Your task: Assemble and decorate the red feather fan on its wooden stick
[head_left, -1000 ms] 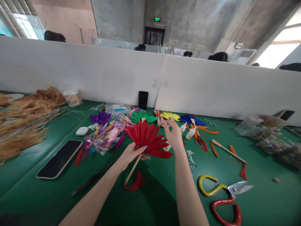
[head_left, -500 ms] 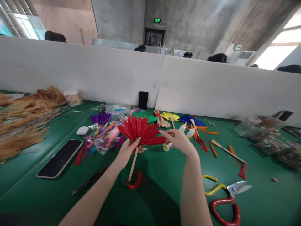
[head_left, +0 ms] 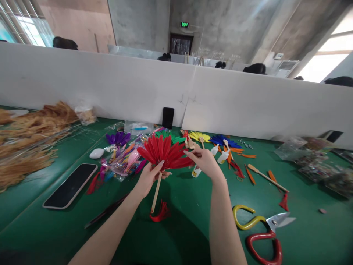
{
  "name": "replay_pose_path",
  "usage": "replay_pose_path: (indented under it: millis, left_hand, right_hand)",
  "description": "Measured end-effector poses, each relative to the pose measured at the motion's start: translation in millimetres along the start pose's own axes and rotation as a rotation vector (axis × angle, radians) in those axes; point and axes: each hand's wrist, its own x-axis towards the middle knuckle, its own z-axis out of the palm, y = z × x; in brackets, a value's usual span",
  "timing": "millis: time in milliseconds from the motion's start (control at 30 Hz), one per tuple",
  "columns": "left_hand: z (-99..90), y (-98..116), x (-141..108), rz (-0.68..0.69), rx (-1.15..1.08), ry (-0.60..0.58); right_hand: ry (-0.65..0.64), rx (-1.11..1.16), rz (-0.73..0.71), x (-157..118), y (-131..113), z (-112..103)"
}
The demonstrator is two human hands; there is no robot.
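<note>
A red feather fan (head_left: 162,151) is held up over the green table, its feathers spread in a half circle. My left hand (head_left: 148,179) is closed around its base, thumb on the front where the feathers meet the stick. The wooden handle (head_left: 156,193) slants down from there, with a red tassel (head_left: 162,212) hanging at its lower end. At the fan's right edge my right hand (head_left: 205,162) pinches the tip of the outermost red feather between thumb and fingers. Partly behind that hand is a small glue bottle (head_left: 196,171); two more white bottles (head_left: 224,156) stand just beyond.
Green, yellow (head_left: 200,136) and blue fans (head_left: 224,140) lie at the back, with purple feathers (head_left: 118,138) and bagged feathers (head_left: 129,158) to the left. Scissors (head_left: 271,222) lie at right front, a phone (head_left: 71,186) at left, and tan fibre (head_left: 41,125) beyond it. A white partition (head_left: 124,88) closes the back.
My right hand has shifted slightly left, closer to the fan, with the edge feather between its fingertips. My left hand and the fan have barely moved.
</note>
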Motion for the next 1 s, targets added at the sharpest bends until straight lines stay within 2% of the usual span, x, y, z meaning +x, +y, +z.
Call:
replay_pose_path:
  millis: [100,167,433,500,733,1000]
  left_hand:
    - [0.2,-0.2,0.1,-0.003,-0.011,0.005]
    - [0.3,-0.3,0.0,-0.006,-0.010,0.002]
    - [-0.4,-0.6,-1.0,-0.015,0.011,-0.012]
    - [-0.3,-0.6,-1.2,-0.021,0.018,-0.004]
    - [0.6,-0.3,-1.5,-0.023,0.022,0.000]
    - [0.2,1.2,-2.4,-0.023,0.060,-0.020]
  right_hand:
    - [-0.061,-0.002,0.032,-1.0,1.5,-0.6]
    - [-0.057,-0.023,0.017,-0.8,2.1,0.1]
    - [0.199,-0.230,-0.141,1.2,-1.6,2.7]
    - [0.193,-0.216,-0.150,-0.5,-1.8,0.3]
    - [0.023,-0.095,-0.130,-5.6,-0.6,-7.7]
    - [0.130,-0.097,-0.181,-3.9,-4.8,-3.4]
